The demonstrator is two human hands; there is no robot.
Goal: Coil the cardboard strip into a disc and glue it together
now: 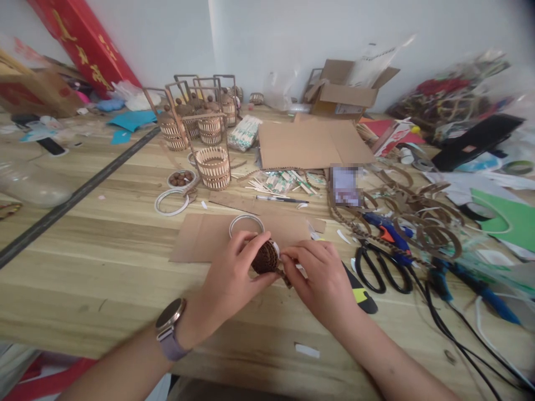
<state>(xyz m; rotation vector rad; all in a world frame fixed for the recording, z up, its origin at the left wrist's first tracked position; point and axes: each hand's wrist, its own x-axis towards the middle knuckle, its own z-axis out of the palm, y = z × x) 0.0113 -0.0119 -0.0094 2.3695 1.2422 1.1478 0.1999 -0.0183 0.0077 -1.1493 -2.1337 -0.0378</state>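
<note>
Between my two hands is a small dark brown coiled piece (264, 257), round and ridged, held above the near edge of a flat cardboard strip (192, 239). My left hand (234, 273) grips it from the left, fingers over the top and thumb below. The fingertips of my right hand (320, 275) are pinched together at its right side, by a short brown tail end (285, 277) and a bit of white. What exactly the right fingertips hold is too small to tell. Just behind the piece a white ring (246, 218) lies on the cardboard.
Slatted mini baskets (213, 167) with tall handles stand at the back left, near a bowl of brown balls (181, 178). Black-handled scissors (382, 270), a blue glue gun (390, 236), cables and brown strip loops (434, 223) lie right. A cardboard sheet (313, 143) lies behind.
</note>
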